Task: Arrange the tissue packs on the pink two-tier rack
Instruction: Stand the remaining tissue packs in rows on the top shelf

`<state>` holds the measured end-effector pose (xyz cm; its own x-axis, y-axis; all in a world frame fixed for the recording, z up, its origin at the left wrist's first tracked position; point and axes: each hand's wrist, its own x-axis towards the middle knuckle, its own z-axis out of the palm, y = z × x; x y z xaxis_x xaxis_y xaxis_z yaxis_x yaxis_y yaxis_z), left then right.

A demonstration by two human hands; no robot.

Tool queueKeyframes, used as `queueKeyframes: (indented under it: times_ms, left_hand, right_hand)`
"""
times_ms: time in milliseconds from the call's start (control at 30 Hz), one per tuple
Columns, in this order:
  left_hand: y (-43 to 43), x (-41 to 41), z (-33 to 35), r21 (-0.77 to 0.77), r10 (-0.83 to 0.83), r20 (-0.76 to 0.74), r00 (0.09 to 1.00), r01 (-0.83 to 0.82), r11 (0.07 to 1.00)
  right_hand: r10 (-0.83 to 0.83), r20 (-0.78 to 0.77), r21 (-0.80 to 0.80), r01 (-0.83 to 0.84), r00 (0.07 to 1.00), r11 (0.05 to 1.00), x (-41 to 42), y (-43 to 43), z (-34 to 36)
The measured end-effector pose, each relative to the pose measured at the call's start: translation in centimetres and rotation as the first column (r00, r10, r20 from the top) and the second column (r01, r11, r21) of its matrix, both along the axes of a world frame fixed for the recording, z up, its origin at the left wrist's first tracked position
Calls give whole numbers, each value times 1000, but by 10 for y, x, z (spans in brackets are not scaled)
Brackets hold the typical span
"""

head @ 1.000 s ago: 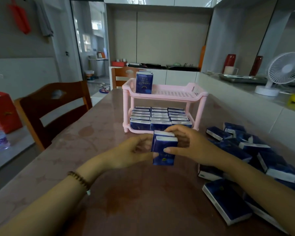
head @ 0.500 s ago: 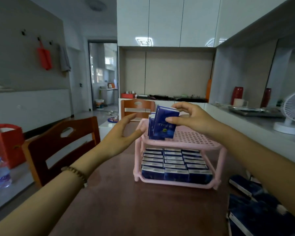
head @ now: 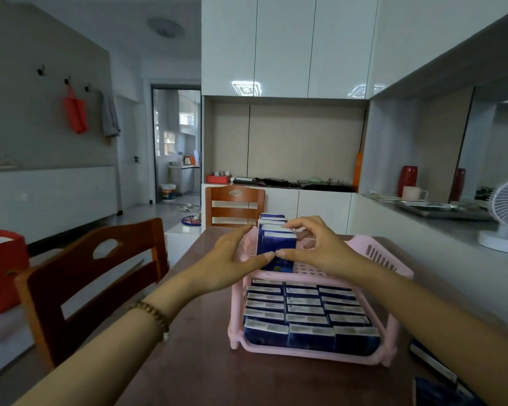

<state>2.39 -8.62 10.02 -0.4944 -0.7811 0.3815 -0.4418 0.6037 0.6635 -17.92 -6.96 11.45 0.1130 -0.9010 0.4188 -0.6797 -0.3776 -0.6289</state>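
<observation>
The fingers (head: 305, 225) of the right hand (head: 317, 253) are curled over the top edge of the standing packs (head: 276, 244), and the thumb is laid against the front face of the nearest one, so that pack is pinched and held upright. The fingers (head: 239, 237) of the left hand (head: 229, 262) are held straight and together, pressed flat along the left side of the same packs, with the thumb tip brought in close to the right thumb. A bracket is thus formed around the row, probably to square it and stop it toppling.

The standing packs are set on end at the left end of the top tier of the pink rack (head: 373, 250). The lower tier is filled with lower packs (head: 305, 312), laid in three columns. Both forearms are stretched forward over the surface (head: 194, 361), and a bead bracelet (head: 156, 315) is worn on the left wrist. Loose packs (head: 431, 358) are seen at the right edge, judged to be awaiting placement.
</observation>
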Motion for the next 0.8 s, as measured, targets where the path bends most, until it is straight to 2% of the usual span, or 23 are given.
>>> queueKeyframes:
  times_ms: [67,133,167,233,300,367,433,567,800]
  left_hand:
    - [0,0,2,28,-41,-3,999,41,999]
    - [-2,-3,5,78,-71,-15,997,72,994]
    - [-4,-4,6,115,-81,-20,997,82,990]
    - [-9,-5,12,223,-105,-37,994,111,968]
    - [-15,-8,20,292,-148,-49,988,156,944]
    - [-22,-11,25,309,-187,-2,982,179,934]
    - [-30,-13,28,322,-222,71,973,188,928]
    - [-41,-15,26,295,-240,168,956,183,938]
    - [-42,-17,23,238,-224,172,959,180,955]
  right_hand:
    - [3,72,76,-8,997,997,1,1,-1]
    - [-31,273,186,-21,961,982,4,1,1]
    - [-59,401,236,-41,914,971,7,0,4]
    - [-120,637,298,-99,761,950,11,-7,8]
    - [-188,769,346,-151,611,926,17,-13,11]
    - [-236,818,394,-212,525,894,26,-19,11]
    - [-246,842,405,-261,480,876,37,-25,7]
    - [-246,841,409,-270,482,872,44,-40,-2]
    - [-224,822,397,-244,524,885,39,-41,1]
